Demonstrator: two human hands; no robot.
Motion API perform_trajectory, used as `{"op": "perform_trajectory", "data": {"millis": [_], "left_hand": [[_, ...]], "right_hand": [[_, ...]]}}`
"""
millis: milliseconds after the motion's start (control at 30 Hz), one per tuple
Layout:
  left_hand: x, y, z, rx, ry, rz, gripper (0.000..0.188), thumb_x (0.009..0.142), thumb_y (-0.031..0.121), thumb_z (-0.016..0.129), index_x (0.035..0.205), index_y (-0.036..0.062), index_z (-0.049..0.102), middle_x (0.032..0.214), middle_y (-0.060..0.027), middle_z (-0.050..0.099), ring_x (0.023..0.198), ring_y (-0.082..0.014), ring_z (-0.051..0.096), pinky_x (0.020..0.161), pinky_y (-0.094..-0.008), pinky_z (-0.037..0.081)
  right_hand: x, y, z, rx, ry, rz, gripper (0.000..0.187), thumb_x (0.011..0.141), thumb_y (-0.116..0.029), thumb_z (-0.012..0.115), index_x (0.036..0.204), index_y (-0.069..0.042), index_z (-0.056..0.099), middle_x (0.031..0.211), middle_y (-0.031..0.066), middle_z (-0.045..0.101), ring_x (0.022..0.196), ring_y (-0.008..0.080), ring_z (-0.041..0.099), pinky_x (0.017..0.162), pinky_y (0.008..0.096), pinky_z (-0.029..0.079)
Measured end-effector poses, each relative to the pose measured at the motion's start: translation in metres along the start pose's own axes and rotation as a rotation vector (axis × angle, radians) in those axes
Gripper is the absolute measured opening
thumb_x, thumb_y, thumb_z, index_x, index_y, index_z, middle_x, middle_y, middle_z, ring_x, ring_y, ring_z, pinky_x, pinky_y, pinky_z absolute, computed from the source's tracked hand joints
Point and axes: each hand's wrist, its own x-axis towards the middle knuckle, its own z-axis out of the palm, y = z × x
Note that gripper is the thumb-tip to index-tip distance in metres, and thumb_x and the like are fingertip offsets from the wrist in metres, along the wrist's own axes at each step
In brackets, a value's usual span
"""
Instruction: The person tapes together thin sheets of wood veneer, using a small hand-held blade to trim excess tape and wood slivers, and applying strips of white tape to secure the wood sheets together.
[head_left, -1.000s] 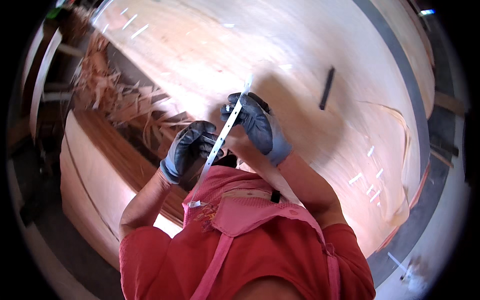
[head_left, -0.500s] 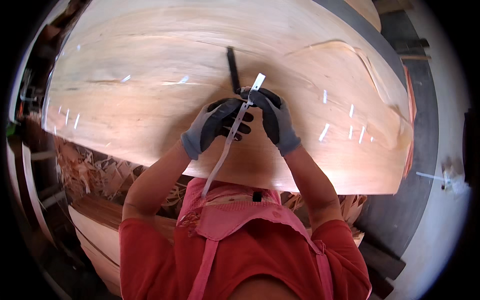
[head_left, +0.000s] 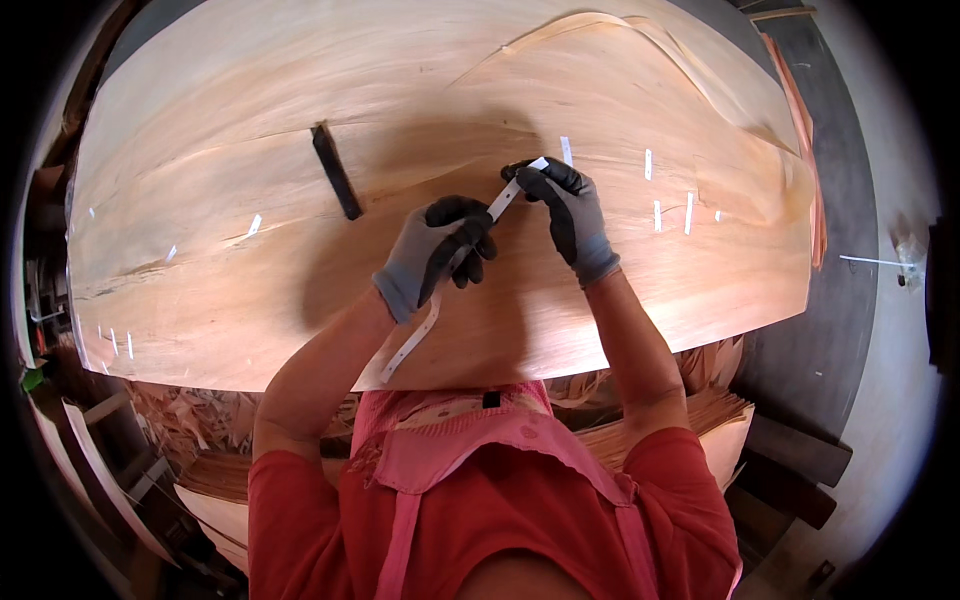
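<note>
Nearest, beyond the pink apron (head_left: 465, 450), both forearms (head_left: 325, 355) reached forward and angled inward, elbows bent and out to the sides. The free tail of a white strip (head_left: 505, 199) with dark spots hung bent toward the near edge of the pale wood sheet (head_left: 250, 310); whether it touched the wood could not be told. Farther along, the left hand (head_left: 445, 243) had its fingers curled around the strip, while the right hand (head_left: 560, 205), a little farther out, pinched the end between thumb and fingers, wrist tipped inward. The step in hand looked like handling that end; the next move seemed to call for a steady left grip and fine fingertip work by the right. Past them, white pieces (head_left: 648, 165) lay to the right and a black bar (head_left: 336, 172) to the left.
</note>
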Motion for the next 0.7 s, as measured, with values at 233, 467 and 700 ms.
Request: {"op": "perform_trajectory", "data": {"millis": [233, 467, 700], "left_hand": [[0.046, 0.003, 0.023, 0.138, -0.015, -0.155, 0.033, 0.095, 0.025, 0.063, 0.116, 0.0008, 0.059, 0.083, -0.0135, 0.070, 0.058, -0.0188, 0.067, 0.044, -0.0268, 0.048], [0.083, 0.002, 0.024, 0.026, 0.109, -0.130, 0.025, 0.095, 0.022, 0.061, 0.107, 0.0003, 0.062, 0.082, -0.0149, 0.070, 0.058, -0.0212, 0.067, 0.044, -0.0289, 0.048], [0.096, -0.003, 0.030, 0.040, 0.230, -0.182, 0.022, 0.094, 0.021, 0.062, 0.102, -0.0002, 0.061, 0.080, -0.0155, 0.069, 0.058, -0.0228, 0.068, 0.043, -0.0306, 0.047]], "right_hand": [[0.032, 0.000, -0.058, -0.231, -0.014, 0.042, 0.014, 0.091, -0.010, 0.066, 0.099, -0.001, 0.073, 0.091, -0.0009, 0.070, 0.080, 0.0059, 0.058, 0.071, 0.0228, 0.048], [0.090, 0.000, -0.066, -0.804, -0.054, -0.384, 0.010, 0.079, -0.011, 0.071, 0.089, -0.008, 0.073, 0.089, 0.0068, 0.070, 0.087, 0.0245, 0.063, 0.079, 0.0344, 0.049], [0.103, 0.007, -0.083, -1.422, 0.147, -0.462, 0.039, 0.084, -0.019, 0.063, 0.123, -0.016, 0.062, 0.125, 0.0037, 0.062, 0.119, 0.0277, 0.052, 0.099, 0.0430, 0.039]]}}
